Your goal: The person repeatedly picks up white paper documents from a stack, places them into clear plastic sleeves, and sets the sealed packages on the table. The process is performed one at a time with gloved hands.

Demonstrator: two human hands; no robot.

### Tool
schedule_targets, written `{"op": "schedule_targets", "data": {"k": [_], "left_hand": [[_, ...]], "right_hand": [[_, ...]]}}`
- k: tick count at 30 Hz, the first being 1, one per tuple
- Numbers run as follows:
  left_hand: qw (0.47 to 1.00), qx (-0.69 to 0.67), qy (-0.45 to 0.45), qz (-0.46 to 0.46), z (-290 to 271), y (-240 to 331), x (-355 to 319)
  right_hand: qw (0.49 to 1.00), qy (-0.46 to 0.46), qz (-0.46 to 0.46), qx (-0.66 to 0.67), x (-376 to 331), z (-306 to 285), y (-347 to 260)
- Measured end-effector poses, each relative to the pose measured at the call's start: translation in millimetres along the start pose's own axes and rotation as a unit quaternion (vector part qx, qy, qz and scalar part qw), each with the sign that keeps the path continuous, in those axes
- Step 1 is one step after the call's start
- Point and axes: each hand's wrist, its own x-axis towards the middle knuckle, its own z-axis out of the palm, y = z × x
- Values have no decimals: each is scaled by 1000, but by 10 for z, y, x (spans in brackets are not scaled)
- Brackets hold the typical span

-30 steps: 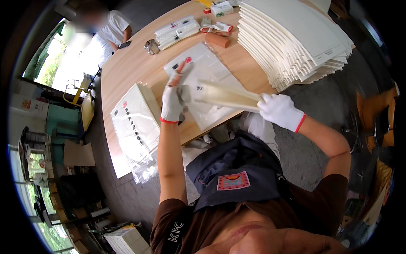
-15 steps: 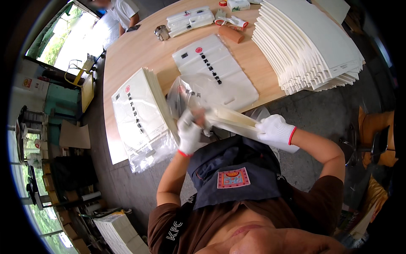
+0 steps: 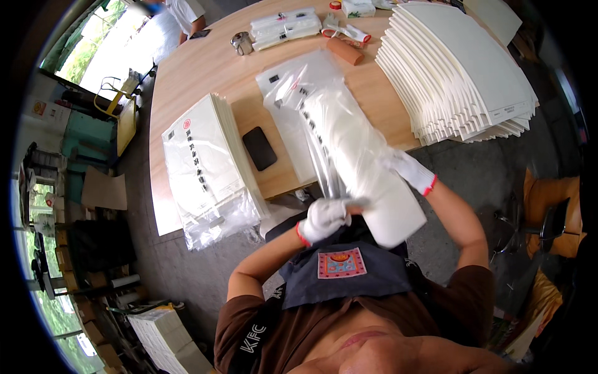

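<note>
A clear plastic bag (image 3: 311,134) with dark printing slants from the table toward my body, and a white sheet-like piece (image 3: 367,149) lies curved inside it. My right hand (image 3: 408,168), in a white knit glove with a red cuff, grips the right edge of the bagged piece. My left hand (image 3: 327,218), gloved likewise with bare fingertips showing, is closed at the bag's lower left edge; its fingertips are somewhat blurred. Beneath the raised bag lies another flat printed bag (image 3: 283,112). To the left rests a stack of bagged white pieces (image 3: 205,156).
A black phone (image 3: 259,148) lies beside the left stack. At the right, a tall fanned pile of white folded pieces (image 3: 461,68) covers the table corner. Rolled plastic bags (image 3: 285,28), a metal cup (image 3: 241,43) and an orange-brown cylinder (image 3: 344,51) sit farther back. Another person (image 3: 185,17) is at the far left.
The white piece and its bag have swung from level to lengthwise, curving over the table. My left hand moved right and nearer my body; my right hand moved slightly farther away. The phone is uncovered.
</note>
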Motion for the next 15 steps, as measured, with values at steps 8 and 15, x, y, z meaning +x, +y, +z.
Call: {"op": "schedule_targets", "data": {"k": [8,15], "left_hand": [[990,-26,-75,-114,313,156,1084],[958,88,93,-255,42,-403,198]], "right_hand": [[968,109,-221,51,636,832,560],[761,117,-299,-564,-391,1193,164]]}}
